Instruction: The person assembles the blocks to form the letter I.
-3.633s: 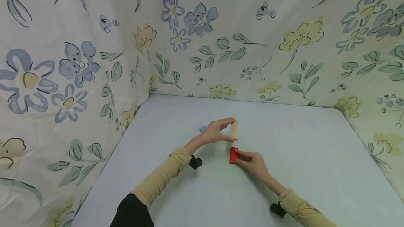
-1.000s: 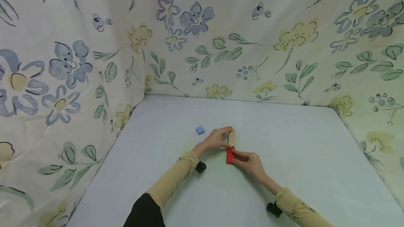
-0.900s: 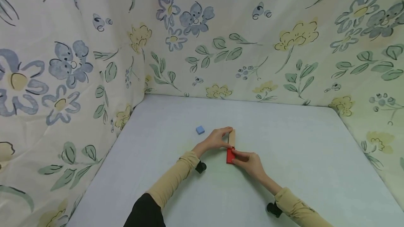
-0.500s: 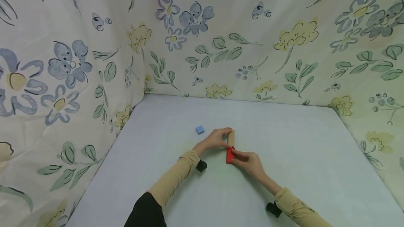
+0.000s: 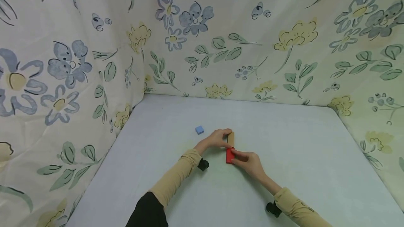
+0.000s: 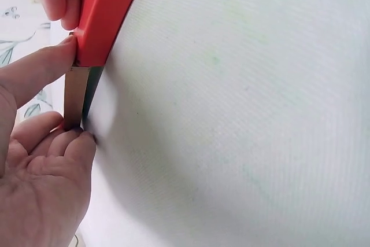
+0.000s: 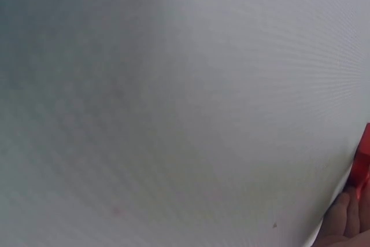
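From my seat at the feeds, the head view gives me both of the person's hands at work near the middle of a white table (image 5: 300,143). The left hand (image 5: 215,139) is clamped on a slim tan block (image 5: 231,139), its thumb at the near end and a finger at the far end. The right hand (image 5: 250,164) pinches a red block (image 5: 230,156) from its right side, thumb and fingers closed on the edge. The red block lies nearer to the person, directly in line with the tan one, and on my left wrist feed their ends look to be touching, though the left thumb covers part of the join. That same feed shows a dark green side on the tan block, facing the table. On the right wrist feed I get mostly white surface, with the red block and a few fingertips at the right edge. A small blue block (image 5: 199,130) rests on the table to the left of the tan block, apart from both hands. I also see beige sleeves (image 5: 300,206), a black wrist camera (image 5: 203,165) under the left forearm, and a flowered curtain (image 5: 252,20) behind the table.
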A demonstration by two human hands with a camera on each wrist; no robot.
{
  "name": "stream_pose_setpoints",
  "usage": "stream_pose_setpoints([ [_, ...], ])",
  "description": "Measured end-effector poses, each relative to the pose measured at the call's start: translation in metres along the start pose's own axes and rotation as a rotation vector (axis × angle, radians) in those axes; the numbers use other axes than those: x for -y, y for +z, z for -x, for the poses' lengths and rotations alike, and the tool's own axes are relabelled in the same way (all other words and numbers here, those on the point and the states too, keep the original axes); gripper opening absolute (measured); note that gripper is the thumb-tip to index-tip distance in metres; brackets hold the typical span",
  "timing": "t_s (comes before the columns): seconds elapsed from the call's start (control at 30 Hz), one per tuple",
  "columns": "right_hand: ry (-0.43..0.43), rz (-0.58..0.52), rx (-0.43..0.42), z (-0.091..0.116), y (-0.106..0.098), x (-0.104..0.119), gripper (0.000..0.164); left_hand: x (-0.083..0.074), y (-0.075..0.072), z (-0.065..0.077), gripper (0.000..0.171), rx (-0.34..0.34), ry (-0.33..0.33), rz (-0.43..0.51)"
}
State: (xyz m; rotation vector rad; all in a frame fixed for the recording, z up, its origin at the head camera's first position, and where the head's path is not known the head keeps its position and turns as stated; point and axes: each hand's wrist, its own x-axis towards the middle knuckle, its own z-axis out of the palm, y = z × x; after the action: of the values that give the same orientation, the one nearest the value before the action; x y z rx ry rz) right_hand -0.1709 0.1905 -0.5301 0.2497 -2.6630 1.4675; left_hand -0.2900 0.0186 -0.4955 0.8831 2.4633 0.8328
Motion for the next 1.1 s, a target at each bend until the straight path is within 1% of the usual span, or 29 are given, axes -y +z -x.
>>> stream_pose_setpoints([
  [0.1, 0.0, 0.005, 0.001, 0.0002, 0.0004, -0.0003, 0.038, 0.0007, -0.0003, 0.0, 0.072, 0.005, -0.005, 0.037],
  [0.3, 0.022, -0.004, 0.011, 0.0002, -0.0003, 0.0007, 0.039, 0.0046, 0.0001, -0.0001, 0.068, 0.002, 0.015, 0.08],
  [0.57, 0.034, -0.016, 0.025, 0.0004, -0.0011, 0.0018, 0.039, 0.0055, -0.0014, 0.0002, 0.068, 0.017, 0.026, 0.062],
  [0.8, 0.045, -0.009, 0.021, -0.0004, -0.0006, 0.0015, 0.039, 0.0041, -0.0044, 0.001, 0.067, 0.045, 0.026, 0.001],
  [0.93, 0.036, -0.006, 0.02, -0.0009, -0.0005, 0.001, 0.039, 0.0048, -0.0062, 0.0, 0.068, 0.062, 0.021, -0.013],
  [1.1, 0.034, -0.011, 0.021, -0.0006, -0.0008, 0.0008, 0.039, 0.0069, -0.0058, -0.0015, 0.067, 0.061, 0.057, -0.051],
])
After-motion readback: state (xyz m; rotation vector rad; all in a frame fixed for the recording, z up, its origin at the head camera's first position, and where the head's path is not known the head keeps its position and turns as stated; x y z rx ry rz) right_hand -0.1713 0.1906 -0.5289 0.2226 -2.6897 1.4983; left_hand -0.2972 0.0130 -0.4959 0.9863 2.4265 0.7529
